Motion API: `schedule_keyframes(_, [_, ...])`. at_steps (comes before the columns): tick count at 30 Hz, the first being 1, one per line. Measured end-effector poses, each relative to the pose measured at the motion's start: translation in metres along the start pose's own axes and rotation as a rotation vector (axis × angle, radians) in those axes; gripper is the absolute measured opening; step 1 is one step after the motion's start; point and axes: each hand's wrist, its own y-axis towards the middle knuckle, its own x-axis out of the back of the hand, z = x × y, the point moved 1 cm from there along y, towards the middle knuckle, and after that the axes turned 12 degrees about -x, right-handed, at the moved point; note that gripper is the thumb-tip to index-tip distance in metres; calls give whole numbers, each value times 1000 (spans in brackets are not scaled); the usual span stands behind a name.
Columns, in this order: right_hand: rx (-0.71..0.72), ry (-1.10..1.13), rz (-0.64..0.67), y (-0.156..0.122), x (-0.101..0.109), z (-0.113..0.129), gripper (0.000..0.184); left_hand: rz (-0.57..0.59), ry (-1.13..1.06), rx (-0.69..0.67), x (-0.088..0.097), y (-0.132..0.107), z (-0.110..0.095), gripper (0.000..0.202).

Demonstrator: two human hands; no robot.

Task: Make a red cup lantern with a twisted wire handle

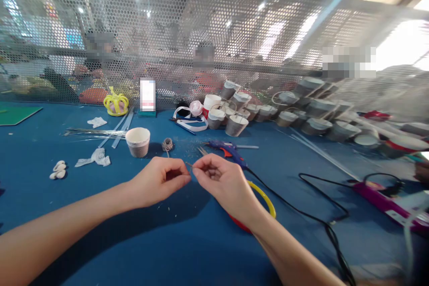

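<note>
My left hand [167, 178] and my right hand [221, 178] meet fingertip to fingertip above the blue table. Both are pinched on a short thin brownish-grey string [189, 165], which stretches across the small gap between them. Just beyond the left hand lies a small grey ball of twine [167, 144]; a loose end runs from it towards the hands. To its left stands a paper cup [138, 143] wrapped in grey twine. Partly hidden under my right hand are scissors with a yellow and red handle [264, 196]. A blue glue gun [231, 149] lies beyond that hand.
Several wrapped cups [237, 125] crowd the back right, before a perforated metal screen [140, 31]. A phone [148, 94] stands upright near a yellow crown-shaped item [115, 102]. Black cables [284, 201] run right to a purple power strip [382, 201]. Thin wires [97, 133] lie left.
</note>
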Motion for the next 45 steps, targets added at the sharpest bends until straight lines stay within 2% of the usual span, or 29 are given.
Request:
schedule_keyframes(4, [153,-227,-50,-1,-1,1,10,-38,341,-263,1,-2,-10,15])
schedule_keyframes(7, [277,-315,-4,-5,-1,6,15,-36,501,-340,9,0,-14,17])
schedule_keyframes(10, [300,-293,91,-9,-1,10,15,-12,371,-246,18,3,-11,15])
schedule_keyframes(15, [44,3,157,-8,0,10,6,20,-159,109,16,5,3,16])
schedule_keyframes(19, [-72,140,109,-3,0,4,8,-48,-345,139,2,3,8,20])
schedule_keyframes(22, [-34,32,8,-1,-1,1,9,-101,-205,102,-5,1,4,20])
schedule_keyframes(25, [119,-188,-85,-1,-1,1,9,-110,123,-96,-4,-1,-4,17])
schedule_keyframes(28, [264,-333,-78,-4,-1,4,13,-108,402,-288,3,-2,-10,16])
schedule_keyframes(30, [328,-362,-36,-6,0,7,16,-96,473,-301,10,-1,-11,16])
schedule_keyframes(33, [322,-321,52,-9,0,9,15,-44,346,-171,19,3,-7,14])
schedule_keyframes(36, [159,-181,118,-7,0,8,11,3,18,69,21,7,2,16])
schedule_keyframes(38, [59,-62,106,-5,1,5,9,-23,-146,160,17,8,7,18])
schedule_keyframes(42, [26,29,13,0,1,-2,10,-87,-233,146,2,3,11,22])
schedule_keyframes(45, [62,-43,-55,2,1,-3,10,-90,-20,4,-6,-2,6,20])
